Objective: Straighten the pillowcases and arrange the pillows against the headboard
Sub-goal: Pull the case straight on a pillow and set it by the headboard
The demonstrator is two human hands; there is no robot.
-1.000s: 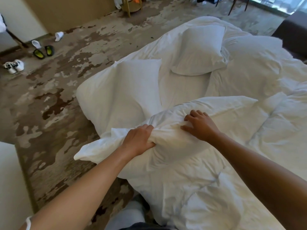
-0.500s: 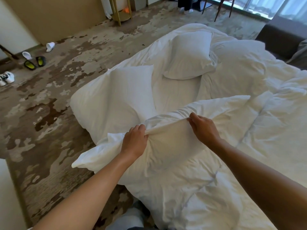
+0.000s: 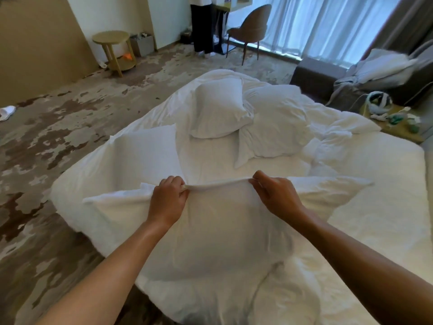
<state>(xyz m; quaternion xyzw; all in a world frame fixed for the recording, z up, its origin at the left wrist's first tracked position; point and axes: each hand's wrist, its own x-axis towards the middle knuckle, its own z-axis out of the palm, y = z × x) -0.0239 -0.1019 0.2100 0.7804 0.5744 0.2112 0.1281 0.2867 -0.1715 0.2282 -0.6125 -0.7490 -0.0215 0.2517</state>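
A white pillow [image 3: 218, 235] hangs lifted in front of me over the near part of the bed [image 3: 375, 219]. My left hand [image 3: 169, 199] and my right hand [image 3: 275, 195] each grip its top edge, and the pillowcase is pulled taut between them. Three more white pillows lie on the bed: one [image 3: 145, 148] at the left edge, one [image 3: 218, 109] further back, one [image 3: 274, 127] to its right. No headboard is in view.
A rumpled white duvet [image 3: 332, 139] lies on the right of the bed. Patterned carpet [image 3: 70, 127] runs along the left. Beyond the bed stand a round side table [image 3: 113, 50], a chair [image 3: 251, 29], a standing person's legs [image 3: 202, 29] and a sofa [image 3: 365, 76] with linen.
Both hands have raised the pillow off the bed and moved apart along its top edge. My view has tilted up, so the far room shows.
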